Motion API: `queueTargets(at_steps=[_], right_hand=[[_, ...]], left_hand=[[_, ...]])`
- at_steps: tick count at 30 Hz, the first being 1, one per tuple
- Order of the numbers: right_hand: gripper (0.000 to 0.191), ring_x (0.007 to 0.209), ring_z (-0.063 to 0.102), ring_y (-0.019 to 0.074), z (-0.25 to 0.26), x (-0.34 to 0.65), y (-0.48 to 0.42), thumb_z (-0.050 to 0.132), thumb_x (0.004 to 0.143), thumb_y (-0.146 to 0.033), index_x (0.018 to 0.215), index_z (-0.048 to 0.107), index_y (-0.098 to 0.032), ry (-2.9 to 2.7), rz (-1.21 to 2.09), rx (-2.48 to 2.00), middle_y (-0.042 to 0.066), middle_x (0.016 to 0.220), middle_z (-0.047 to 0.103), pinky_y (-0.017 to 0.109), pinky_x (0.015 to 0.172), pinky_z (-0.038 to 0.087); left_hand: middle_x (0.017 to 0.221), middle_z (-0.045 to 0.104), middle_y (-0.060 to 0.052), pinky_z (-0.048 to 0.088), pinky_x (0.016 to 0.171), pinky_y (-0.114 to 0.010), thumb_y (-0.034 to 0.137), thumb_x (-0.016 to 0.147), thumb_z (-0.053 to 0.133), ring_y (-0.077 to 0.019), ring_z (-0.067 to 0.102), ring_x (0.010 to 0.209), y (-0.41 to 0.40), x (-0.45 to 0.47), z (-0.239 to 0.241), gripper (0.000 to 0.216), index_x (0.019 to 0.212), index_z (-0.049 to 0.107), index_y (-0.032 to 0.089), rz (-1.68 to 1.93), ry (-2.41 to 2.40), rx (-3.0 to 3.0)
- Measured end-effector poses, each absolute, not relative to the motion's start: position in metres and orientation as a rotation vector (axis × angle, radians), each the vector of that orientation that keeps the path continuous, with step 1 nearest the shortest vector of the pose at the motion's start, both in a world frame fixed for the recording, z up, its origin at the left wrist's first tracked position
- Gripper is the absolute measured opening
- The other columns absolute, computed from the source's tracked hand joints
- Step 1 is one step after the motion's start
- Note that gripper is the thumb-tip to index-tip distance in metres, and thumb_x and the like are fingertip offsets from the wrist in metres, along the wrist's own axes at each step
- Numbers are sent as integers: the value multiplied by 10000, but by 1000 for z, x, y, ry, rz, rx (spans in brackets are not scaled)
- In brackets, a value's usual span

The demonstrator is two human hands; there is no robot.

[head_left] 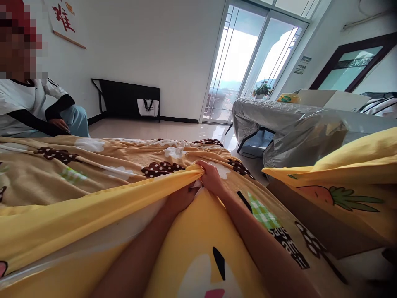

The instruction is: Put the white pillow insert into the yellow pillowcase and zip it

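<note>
A yellow printed fabric cover [173, 252] stretches from below me up to both hands, its raised edge running off to the left. A whitish layer [124, 231] shows beneath that edge. My right hand [211, 177] is closed on the gathered corner of the cover. Just left of it and lower, my left hand [182, 196] is closed at the same corner, its fingers partly hidden by the folds. Under the cover lies a tan blanket [102, 169] with clouds, brown dotted patches and green checks.
A person [25, 107] sits at the left beyond the bed. Yellow carrot-printed bedding [353, 194] rises at the right edge. A plastic-covered table [294, 120] stands behind it, with a box [331, 99] on top. A black folded frame [124, 97] leans against the far wall.
</note>
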State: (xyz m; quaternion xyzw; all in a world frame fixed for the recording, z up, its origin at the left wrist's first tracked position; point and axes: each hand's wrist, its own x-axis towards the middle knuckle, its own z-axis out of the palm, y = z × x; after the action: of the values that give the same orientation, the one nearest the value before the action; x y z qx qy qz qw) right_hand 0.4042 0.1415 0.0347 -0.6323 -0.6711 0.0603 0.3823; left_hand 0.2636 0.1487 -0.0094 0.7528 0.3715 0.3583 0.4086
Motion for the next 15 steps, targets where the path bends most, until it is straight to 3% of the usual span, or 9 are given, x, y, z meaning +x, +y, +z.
queueTargets(at_steps=[5, 9, 15], right_hand=[[344, 646, 492, 133, 35, 402, 141, 376, 526, -174, 772, 615, -187, -1630, 423, -1389, -16, 675, 583, 211, 571, 364], [380, 517, 393, 84, 33, 400, 138, 382, 501, -194, 804, 612, -185, -1511, 707, -1222, -48, 614, 500, 176, 452, 307], [310, 599, 475, 94, 32, 401, 134, 424, 544, -201, 771, 633, -176, -1524, 725, -1143, -32, 654, 557, 182, 547, 387]], left_hand=[[1412, 458, -30, 210, 1165, -428, 402, 826, 527, -266, 367, 1335, 152, 259, -12, 535, 1332, 479, 234, 900, 936, 1739], [1352, 522, -5, 314, 1120, -410, 408, 839, 528, -255, 459, 1263, 155, 261, -10, 467, 1286, 521, 273, 888, 894, 1689], [1349, 504, -97, 282, 1114, -534, 385, 852, 578, -270, 443, 1261, 165, 273, -18, 429, 1236, 547, 196, 967, 931, 1735]])
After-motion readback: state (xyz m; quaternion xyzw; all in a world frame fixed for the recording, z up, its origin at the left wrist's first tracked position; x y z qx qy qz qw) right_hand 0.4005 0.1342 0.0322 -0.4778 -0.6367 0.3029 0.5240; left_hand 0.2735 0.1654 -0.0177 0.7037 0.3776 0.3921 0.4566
